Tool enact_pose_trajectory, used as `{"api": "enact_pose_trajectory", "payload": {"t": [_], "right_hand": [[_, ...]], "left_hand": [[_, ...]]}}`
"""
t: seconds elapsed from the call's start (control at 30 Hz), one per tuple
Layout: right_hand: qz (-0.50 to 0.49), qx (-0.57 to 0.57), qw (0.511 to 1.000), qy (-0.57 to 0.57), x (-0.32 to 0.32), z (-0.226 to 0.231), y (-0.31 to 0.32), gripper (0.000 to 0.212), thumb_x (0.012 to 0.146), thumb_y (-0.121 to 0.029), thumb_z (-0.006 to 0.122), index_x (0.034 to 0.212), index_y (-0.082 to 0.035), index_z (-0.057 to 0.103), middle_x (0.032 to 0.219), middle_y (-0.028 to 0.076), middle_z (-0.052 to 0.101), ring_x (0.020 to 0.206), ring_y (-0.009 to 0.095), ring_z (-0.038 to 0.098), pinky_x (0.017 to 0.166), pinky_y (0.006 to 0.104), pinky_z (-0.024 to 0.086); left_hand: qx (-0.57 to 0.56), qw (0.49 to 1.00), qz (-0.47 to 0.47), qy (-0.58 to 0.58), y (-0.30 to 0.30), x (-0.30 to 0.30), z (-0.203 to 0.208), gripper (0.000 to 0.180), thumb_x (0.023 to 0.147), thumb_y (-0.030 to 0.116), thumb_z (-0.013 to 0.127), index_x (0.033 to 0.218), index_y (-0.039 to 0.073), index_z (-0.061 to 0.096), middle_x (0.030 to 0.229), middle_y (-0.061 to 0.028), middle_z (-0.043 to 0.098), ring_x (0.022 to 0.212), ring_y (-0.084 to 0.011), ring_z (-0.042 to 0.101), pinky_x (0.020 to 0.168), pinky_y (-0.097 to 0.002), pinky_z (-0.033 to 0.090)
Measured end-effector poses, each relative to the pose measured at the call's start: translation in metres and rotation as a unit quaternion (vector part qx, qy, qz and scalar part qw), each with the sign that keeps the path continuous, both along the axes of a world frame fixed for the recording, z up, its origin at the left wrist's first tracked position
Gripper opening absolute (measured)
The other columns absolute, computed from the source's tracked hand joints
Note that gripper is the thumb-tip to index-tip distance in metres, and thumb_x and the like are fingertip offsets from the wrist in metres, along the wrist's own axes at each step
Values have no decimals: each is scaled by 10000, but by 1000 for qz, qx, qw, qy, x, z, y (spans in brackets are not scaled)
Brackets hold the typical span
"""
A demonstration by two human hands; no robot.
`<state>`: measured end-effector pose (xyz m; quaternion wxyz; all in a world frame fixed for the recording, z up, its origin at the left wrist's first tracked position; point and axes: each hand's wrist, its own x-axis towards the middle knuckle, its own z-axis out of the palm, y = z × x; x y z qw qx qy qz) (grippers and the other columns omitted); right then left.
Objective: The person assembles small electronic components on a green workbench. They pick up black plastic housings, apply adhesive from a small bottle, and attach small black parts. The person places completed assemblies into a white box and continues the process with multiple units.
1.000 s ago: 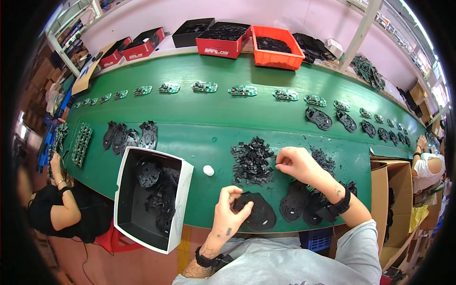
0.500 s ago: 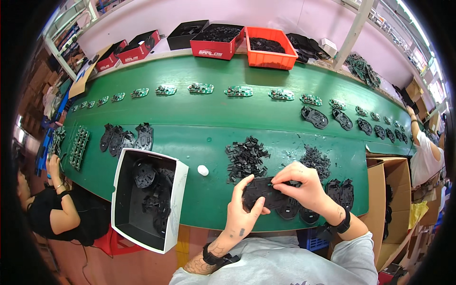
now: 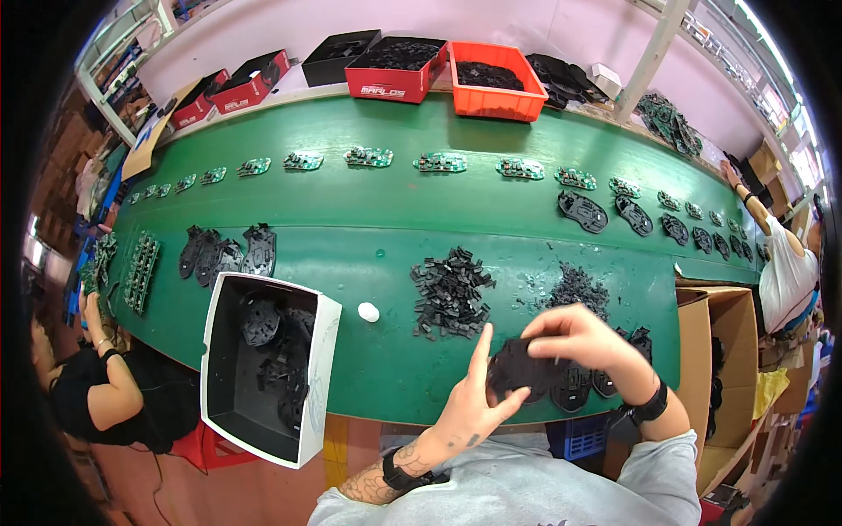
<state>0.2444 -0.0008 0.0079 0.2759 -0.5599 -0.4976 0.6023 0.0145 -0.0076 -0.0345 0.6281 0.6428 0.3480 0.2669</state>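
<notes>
A black plastic mouse base, smeared by motion, is held between my two hands over the table's near edge. My left hand has its thumb against the lower side, while its index finger points up off the part. From the upper right, my right hand grips the base with thumb and fingers. Just beyond lie a pile of small black plastic pieces and a looser heap of tiny black parts. More mouse bases lie below my right hand, partly hidden by it.
A white-rimmed box with black parts stands at the left, a white bottle cap-like piece beside it. Circuit boards line the green table. An orange bin stands at the back, a cardboard box right. Co-workers sit at both sides.
The mouse base has moved right and turned in my hands. My left index finger has lifted off it, and my right hand has shifted from pinching at its face to gripping its edge.
</notes>
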Motion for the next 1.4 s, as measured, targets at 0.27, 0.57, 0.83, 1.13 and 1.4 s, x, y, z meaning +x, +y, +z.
{"api": "enact_pose_trajectory", "payload": {"t": [0.27,0.57,0.83,1.13,1.4], "right_hand": [[-178,322,893,-259,95,-21,138,296,878,-190,666,1100,3,693,983,119,723,911,205,670,848,321,503],[-103,379,817,-421,96,-74,199,235,849,-202,687,1012,-34,709,980,172,662,986,355,591,902,420,467],[-166,435,779,-419,66,-56,171,209,801,-194,747,938,-41,706,957,138,630,941,321,579,846,408,477],[35,248,915,-315,-32,-33,68,150,789,-131,753,860,-3,718,779,122,656,714,250,666,675,347,532],[12,230,938,-258,-40,-30,62,135,785,-132,742,849,-17,715,776,111,639,733,229,655,685,335,525]], "left_hand": [[461,871,-49,162,-4,-2,-34,445,808,240,724,1221,95,645,1186,-63,592,1045,-253,542,867,-391,448],[458,877,40,139,-6,-31,-39,354,764,193,762,1100,117,682,1076,-43,578,1015,-246,543,842,-385,435],[421,880,71,210,17,-5,-30,461,798,215,742,1209,47,617,1084,-96,572,1025,-287,535,871,-407,445],[166,972,145,86,20,-46,-23,323,810,39,721,1088,6,560,873,-48,616,615,-68,545,562,-229,467],[33,981,175,-75,20,-56,-41,421,936,66,626,1315,13,450,1080,-59,554,708,-57,560,575,-172,466]]}}
